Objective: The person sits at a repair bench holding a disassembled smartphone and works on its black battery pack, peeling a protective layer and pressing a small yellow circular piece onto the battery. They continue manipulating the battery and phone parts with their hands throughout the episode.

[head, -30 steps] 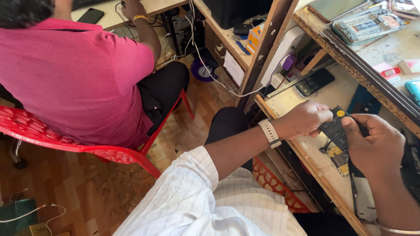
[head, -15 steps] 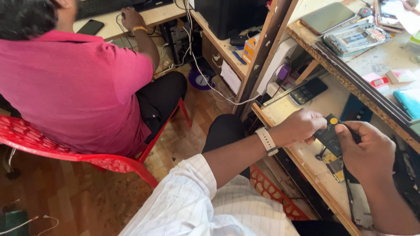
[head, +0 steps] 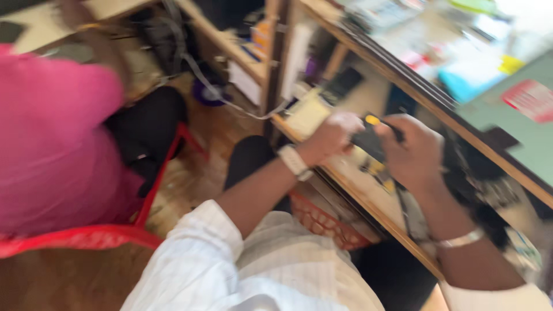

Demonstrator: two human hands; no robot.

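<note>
Upper centre: left hand (head: 328, 138) and right hand (head: 412, 152) close on either side of a small device (head: 368, 141), over the bench edge (head: 368, 204).
Left of frame: seated person (head: 52, 144) on a chair (head: 86, 236).
Below the bench: basket (head: 319, 222).
Upper right: cluttered counter (head: 461, 63).

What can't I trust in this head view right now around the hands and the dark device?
- Dark device, head view: motion blur and both hands cover most of it; its kind is unclear.
- Left hand and right hand: fingertips blurred, grip not readable.
- Small parts on the wooden shelf: too smeared to identify.
- Person in the pink shirt: cut off by the left edge and blurred.
</note>
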